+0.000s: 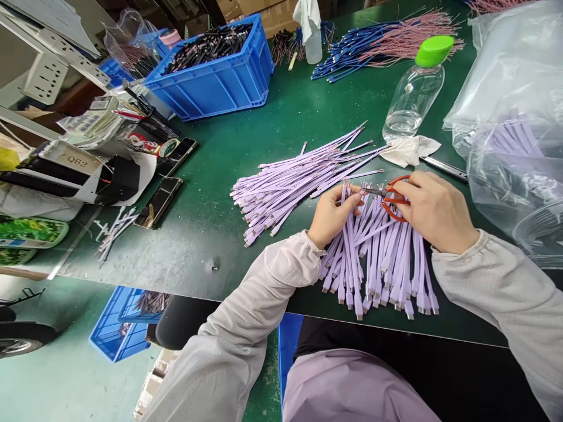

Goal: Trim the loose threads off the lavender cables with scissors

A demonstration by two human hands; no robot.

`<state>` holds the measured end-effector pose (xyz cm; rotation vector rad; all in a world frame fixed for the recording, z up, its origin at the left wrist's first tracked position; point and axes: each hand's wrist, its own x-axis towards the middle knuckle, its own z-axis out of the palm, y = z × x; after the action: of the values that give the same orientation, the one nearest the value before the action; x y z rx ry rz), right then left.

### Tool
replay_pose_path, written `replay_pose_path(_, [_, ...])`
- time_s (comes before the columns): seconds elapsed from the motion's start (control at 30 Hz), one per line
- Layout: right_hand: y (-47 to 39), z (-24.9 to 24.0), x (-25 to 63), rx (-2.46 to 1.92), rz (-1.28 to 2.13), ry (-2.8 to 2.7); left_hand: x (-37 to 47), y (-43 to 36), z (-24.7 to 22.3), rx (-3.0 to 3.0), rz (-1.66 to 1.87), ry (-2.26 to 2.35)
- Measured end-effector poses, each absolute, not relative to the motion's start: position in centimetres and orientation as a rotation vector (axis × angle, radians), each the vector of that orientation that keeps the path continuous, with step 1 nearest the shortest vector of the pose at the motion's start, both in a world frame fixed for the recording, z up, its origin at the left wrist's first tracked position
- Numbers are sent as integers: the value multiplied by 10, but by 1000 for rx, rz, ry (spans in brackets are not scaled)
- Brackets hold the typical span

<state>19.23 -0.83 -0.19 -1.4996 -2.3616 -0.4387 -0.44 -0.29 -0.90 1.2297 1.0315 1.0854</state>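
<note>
My left hand [333, 212] pinches a lilac flat USB cable [352, 258] near its stripped wire end. In my right hand [433, 208] is a pair of scissors [391, 198] with orange-red handles, its blades pointing left at the wire ends beside my left fingertips. Whether the blades touch a wire I cannot tell. Beneath both hands lies a spread of lilac cables [396, 264], their metal plugs toward me and frayed wires away. A second pile of lilac cables [294, 181] rests to the left, beyond my left hand.
A clear bottle [413, 88] with a green cap stands by a white cloth [409, 150]. Plastic bags [514, 129] cover the right side. A blue crate [215, 76] of black cables stands at the back left. Phones [158, 202] and stationery lie left; blue-pink cables [387, 44] lie behind.
</note>
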Motion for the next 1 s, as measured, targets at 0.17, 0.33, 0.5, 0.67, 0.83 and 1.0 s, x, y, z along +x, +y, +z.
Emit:
replay_pose_path(0.17, [-7, -4, 189, -1528, -381, -2124, -5, -3, -6, 1180, 1049, 1015])
replay_pose_path(0.33, [-4, 0, 184, -1521, -245, -1989, -8, -3, -1, 1097, 1017, 987])
replay_pose_path(0.5, [-5, -1, 185, -1569, -214, -2064, -10, -1, -1, 998, 986, 937])
replay_pose_path(0.67, [-6, -3, 188, -1592, -274, -2095, -8, 0, -2, 1025, 1030, 923])
replay_pose_path(0.83, [-7, -5, 191, -1585, -403, -2190, -7, -2, 1, 1084, 1017, 1008])
replay_pose_path(1.0, [-7, -7, 192, -1526, -351, -2218, -8, -2, 2, 1099, 989, 1073])
